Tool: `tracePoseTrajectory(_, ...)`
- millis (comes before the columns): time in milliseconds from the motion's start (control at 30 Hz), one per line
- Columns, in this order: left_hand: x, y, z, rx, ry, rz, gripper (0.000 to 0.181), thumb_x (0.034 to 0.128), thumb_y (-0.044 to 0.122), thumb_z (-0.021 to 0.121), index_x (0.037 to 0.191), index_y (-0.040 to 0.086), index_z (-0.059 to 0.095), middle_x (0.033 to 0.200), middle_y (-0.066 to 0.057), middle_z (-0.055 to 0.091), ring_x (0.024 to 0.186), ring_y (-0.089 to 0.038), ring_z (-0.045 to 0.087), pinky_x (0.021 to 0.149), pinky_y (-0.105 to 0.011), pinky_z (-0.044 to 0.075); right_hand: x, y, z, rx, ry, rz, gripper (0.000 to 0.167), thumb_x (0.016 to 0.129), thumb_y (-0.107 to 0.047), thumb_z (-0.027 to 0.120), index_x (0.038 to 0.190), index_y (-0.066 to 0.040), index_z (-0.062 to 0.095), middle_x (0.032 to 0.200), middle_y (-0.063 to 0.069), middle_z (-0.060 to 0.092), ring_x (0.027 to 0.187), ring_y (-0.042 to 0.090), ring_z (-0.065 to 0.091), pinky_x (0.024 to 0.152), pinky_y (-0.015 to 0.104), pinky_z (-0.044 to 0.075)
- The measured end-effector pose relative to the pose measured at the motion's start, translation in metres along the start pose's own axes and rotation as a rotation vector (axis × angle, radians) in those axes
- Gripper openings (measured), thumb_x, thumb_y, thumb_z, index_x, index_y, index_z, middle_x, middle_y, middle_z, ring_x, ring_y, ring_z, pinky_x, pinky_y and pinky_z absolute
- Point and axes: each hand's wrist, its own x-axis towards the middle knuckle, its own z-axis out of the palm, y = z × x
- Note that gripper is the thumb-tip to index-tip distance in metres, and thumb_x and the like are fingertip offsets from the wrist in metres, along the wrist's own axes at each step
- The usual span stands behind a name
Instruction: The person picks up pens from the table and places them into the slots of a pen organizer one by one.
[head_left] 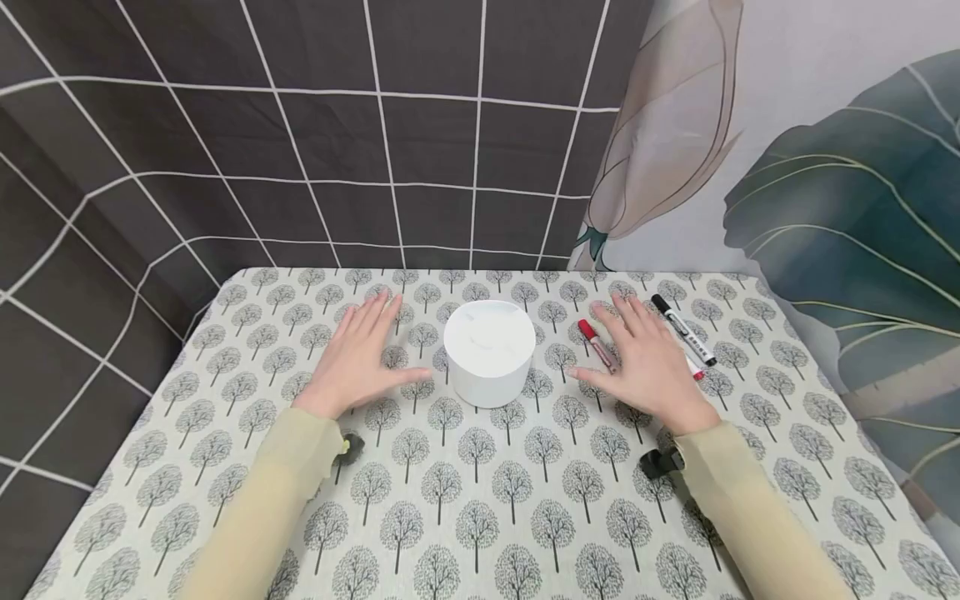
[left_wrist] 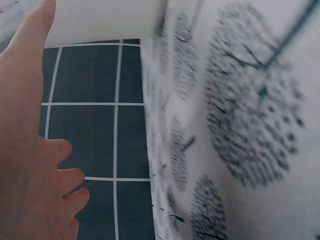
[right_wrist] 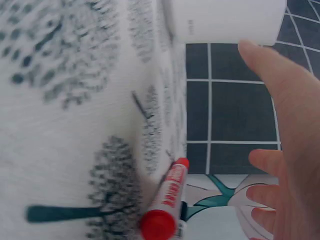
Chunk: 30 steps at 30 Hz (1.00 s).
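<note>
Two even side touches should suit the tub (head_left: 490, 346), we judge. Our left hand (head_left: 358, 354) spreads its fingers, holding nothing; one tub stands just off its thumb; one red marker (head_left: 597, 343) lies between thumb and fingers of our right hand (head_left: 648, 360), spread and empty too; outside them, one black marker (head_left: 683, 331) and one red tip (head_left: 698, 375), perhaps another marker.

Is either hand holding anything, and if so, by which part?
Nothing is held: the left hand and right hand are on either side of the white container, gripping nothing.
</note>
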Motion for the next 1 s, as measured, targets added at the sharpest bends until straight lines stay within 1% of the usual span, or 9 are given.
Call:
tracePoseTrajectory(133, 0.001, 0.004, -0.003, -0.027, 0.028, -0.002, 0.125, 0.0757, 0.083, 0.064, 0.165, 0.019, 0.005, 0.169, -0.002, -0.004, 0.154, -0.022, -0.001, 0.125, -0.046, 0.000, 0.002, -0.001, -0.010, 0.039, 0.066, -0.002, 0.101, 0.086, -0.069, 0.067, 0.158, -0.007, 0.034, 0.163, 0.022, 0.026, 0.149, 0.042, 0.020, 0.118, 0.063, 0.022)
tracePoseTrajectory(267, 0.000, 0.011, -0.007, -0.074, 0.046, 0.004, 0.126, 0.0726, 0.087, 0.063, 0.165, 0.020, 0.011, 0.170, 0.001, -0.002, 0.154, -0.022, 0.000, 0.125, -0.043, -0.001, 0.002, -0.003, -0.018, 0.078, 0.112, 0.030, 0.093, 0.088, -0.058, 0.072, 0.156, -0.004, 0.039, 0.159, 0.023, 0.033, 0.144, 0.043, 0.031, 0.113, 0.063, 0.032)
tracePoseTrajectory(400, 0.000, 0.020, -0.011, -0.149, 0.060, 0.012, 0.125, 0.0716, 0.085, 0.066, 0.165, 0.020, 0.015, 0.169, 0.001, 0.002, 0.154, -0.023, 0.002, 0.125, -0.044, 0.000, -0.001, -0.004, -0.026, 0.143, 0.125, 0.067, 0.085, 0.089, -0.049, 0.076, 0.154, -0.004, 0.042, 0.158, 0.021, 0.036, 0.142, 0.044, 0.034, 0.112, 0.065, 0.033)
tracePoseTrajectory(533, 0.002, 0.029, -0.012, -0.222, 0.074, 0.018, 0.124, 0.0724, 0.078, 0.074, 0.165, 0.020, 0.015, 0.169, 0.002, 0.006, 0.154, -0.025, 0.004, 0.125, -0.046, 0.001, -0.003, -0.002, -0.031, 0.190, 0.137, 0.086, 0.084, 0.089, -0.048, 0.077, 0.151, -0.002, 0.045, 0.155, 0.022, 0.041, 0.138, 0.045, 0.039, 0.110, 0.066, 0.035)
tracePoseTrajectory(633, 0.003, 0.035, -0.011, -0.259, 0.087, 0.032, 0.124, 0.0724, 0.075, 0.076, 0.165, 0.018, 0.016, 0.169, 0.003, 0.008, 0.154, -0.025, 0.005, 0.125, -0.046, 0.003, -0.006, -0.001, -0.035, 0.231, 0.143, 0.105, 0.082, 0.089, -0.046, 0.078, 0.149, 0.001, 0.046, 0.148, 0.026, 0.047, 0.131, 0.047, 0.047, 0.108, 0.065, 0.038)
tracePoseTrajectory(767, 0.005, 0.042, -0.010, -0.278, 0.110, 0.071, 0.126, 0.0707, 0.078, 0.075, 0.164, 0.015, 0.019, 0.168, 0.001, 0.012, 0.154, -0.024, 0.009, 0.125, -0.048, 0.006, -0.011, 0.002, -0.037, 0.281, 0.137, 0.155, 0.080, 0.090, -0.046, 0.077, 0.148, 0.001, 0.048, 0.142, 0.027, 0.053, 0.123, 0.048, 0.053, 0.104, 0.066, 0.041)
tracePoseTrajectory(800, 0.006, 0.044, -0.009, -0.287, 0.114, 0.080, 0.126, 0.0700, 0.077, 0.076, 0.164, 0.014, 0.019, 0.168, 0.000, 0.012, 0.154, -0.023, 0.010, 0.124, -0.049, 0.007, -0.013, 0.003, -0.038, 0.285, 0.132, 0.164, 0.080, 0.090, -0.046, 0.077, 0.148, 0.001, 0.048, 0.142, 0.027, 0.053, 0.115, 0.048, 0.058, 0.103, 0.067, 0.041)
tracePoseTrajectory(900, 0.006, 0.050, -0.008, -0.327, 0.116, 0.087, 0.127, 0.0678, 0.075, 0.079, 0.164, 0.015, 0.021, 0.168, 0.001, 0.014, 0.153, -0.023, 0.012, 0.122, -0.057, 0.011, -0.017, 0.006, -0.038, 0.281, 0.122, 0.176, 0.080, 0.089, -0.047, 0.078, 0.146, 0.002, 0.050, 0.140, 0.028, 0.055, 0.115, 0.048, 0.058, 0.103, 0.067, 0.041)
tracePoseTrajectory(1000, 0.007, 0.056, -0.006, -0.388, 0.102, 0.072, 0.126, 0.0665, 0.072, 0.083, 0.164, 0.021, 0.021, 0.168, 0.006, 0.015, 0.153, -0.023, 0.014, 0.118, -0.066, 0.016, -0.019, 0.009, -0.037, 0.271, 0.127, 0.148, 0.073, 0.089, -0.041, 0.079, 0.139, 0.006, 0.055, 0.135, 0.029, 0.058, 0.116, 0.049, 0.057, 0.103, 0.066, 0.041)
